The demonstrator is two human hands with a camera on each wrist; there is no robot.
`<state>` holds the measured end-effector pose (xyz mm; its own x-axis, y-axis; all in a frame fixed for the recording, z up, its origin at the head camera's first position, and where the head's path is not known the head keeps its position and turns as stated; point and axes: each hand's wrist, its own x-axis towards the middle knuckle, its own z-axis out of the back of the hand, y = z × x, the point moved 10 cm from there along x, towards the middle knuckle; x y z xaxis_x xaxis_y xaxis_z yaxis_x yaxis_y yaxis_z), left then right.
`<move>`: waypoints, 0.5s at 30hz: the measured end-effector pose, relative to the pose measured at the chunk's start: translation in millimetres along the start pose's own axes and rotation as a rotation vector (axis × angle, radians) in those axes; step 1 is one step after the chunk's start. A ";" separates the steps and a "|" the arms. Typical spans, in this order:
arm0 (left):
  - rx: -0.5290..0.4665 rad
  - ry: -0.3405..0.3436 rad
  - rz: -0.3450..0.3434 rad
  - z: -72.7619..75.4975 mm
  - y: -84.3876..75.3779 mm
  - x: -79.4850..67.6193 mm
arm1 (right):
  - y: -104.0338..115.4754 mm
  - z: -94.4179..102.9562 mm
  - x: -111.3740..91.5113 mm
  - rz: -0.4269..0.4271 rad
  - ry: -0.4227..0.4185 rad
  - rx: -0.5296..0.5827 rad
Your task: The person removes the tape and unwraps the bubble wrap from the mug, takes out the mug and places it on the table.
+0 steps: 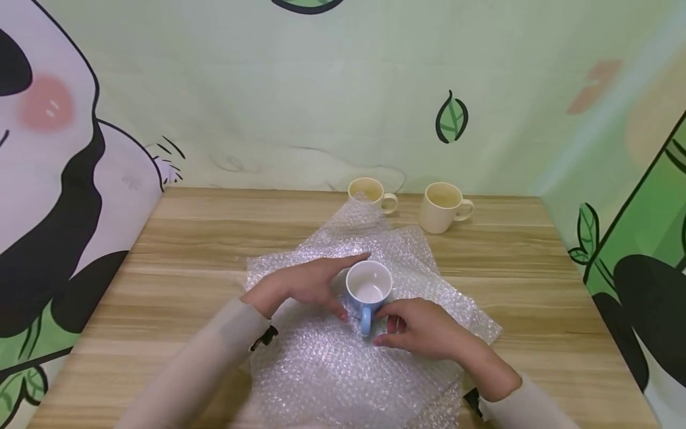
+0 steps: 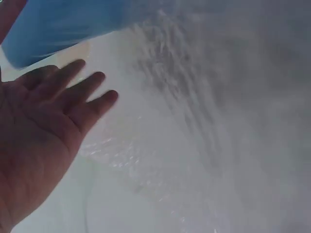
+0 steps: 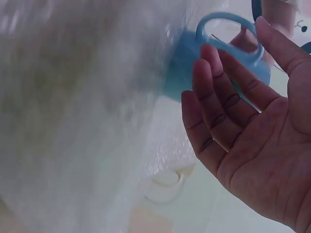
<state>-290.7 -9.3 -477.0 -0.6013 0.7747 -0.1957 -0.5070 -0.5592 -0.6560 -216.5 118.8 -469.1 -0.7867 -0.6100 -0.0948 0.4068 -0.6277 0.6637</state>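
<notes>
A light-blue mug with a white inside stands upright on overlapping sheets of bubble wrap, its handle toward the person. Around its left side my left hand spreads thumb and fingers. The left wrist view shows those fingers extended just below the blue mug wall. To the right of the handle is my right hand, its index fingertip close by the mug. In the right wrist view its loosely bent fingers overlap the mug, with the palm holding nothing.
Two cream mugs stand at the table's back edge: one partly covered by a bubble wrap corner, the other to its right. The wooden table meets a printed cloth backdrop behind and at the sides.
</notes>
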 end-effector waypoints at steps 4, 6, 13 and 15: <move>-0.064 -0.004 -0.070 -6.2 -1.0 10.0 | 4.2 -9.6 2.6 0.025 0.011 0.044; -0.103 -0.009 -0.088 -9.3 0.2 14.2 | 5.5 -13.9 4.6 0.038 0.011 0.041; -0.190 -0.036 -0.077 -14.1 6.1 22.8 | 5.7 -20.7 9.6 0.033 -0.008 0.026; -0.207 -0.038 -0.067 -14.6 7.0 23.3 | 5.0 -21.3 10.2 0.027 -0.013 0.031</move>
<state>-299.2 9.1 -496.8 -0.5957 0.7940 -0.1215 -0.4112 -0.4315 -0.8030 -212.7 99.2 -482.5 -0.7815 -0.6202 -0.0671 0.4138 -0.5959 0.6882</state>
